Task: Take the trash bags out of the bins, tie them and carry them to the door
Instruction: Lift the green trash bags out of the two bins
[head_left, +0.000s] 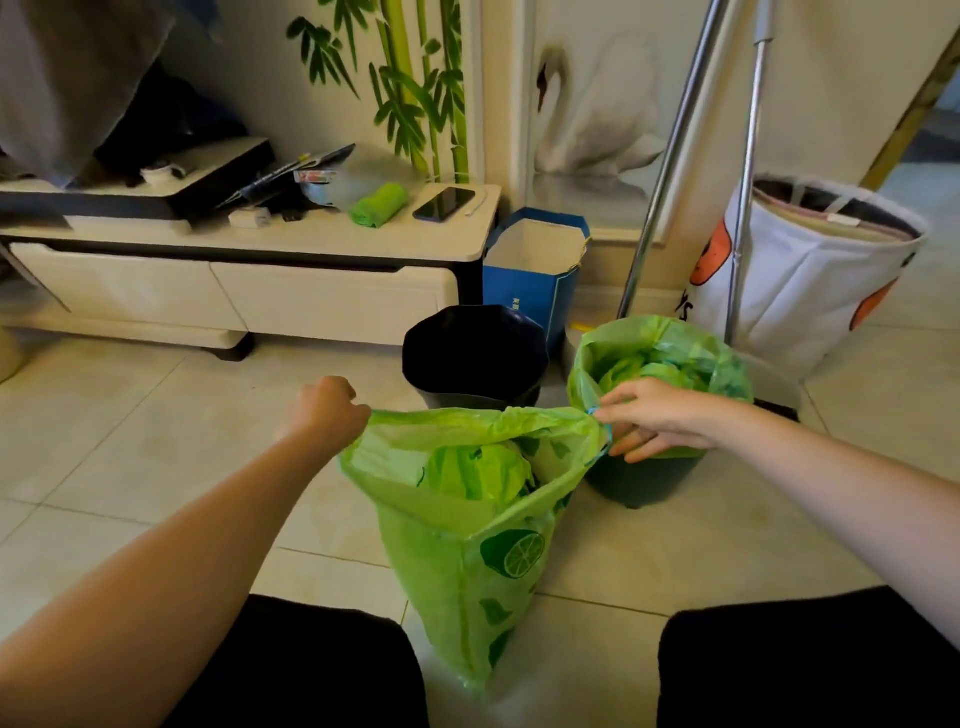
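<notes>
black letters "YS" on white laundry bag (810, 280), blue paper bag (524, 280) print illegible

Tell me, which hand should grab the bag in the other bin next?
The right hand, probably. It already hovers beside the second bin's bag, while the left hand is out on the far side, gripping the lifted bag.

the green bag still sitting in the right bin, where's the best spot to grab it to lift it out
Take the second green bag by its loose rim, where the plastic folds out over the dark bin, gathering it from opposite sides and coming from above. The mouth stands open and upward, and the mop poles crowd the far side, so a grip on the near rim looks easier.
</notes>
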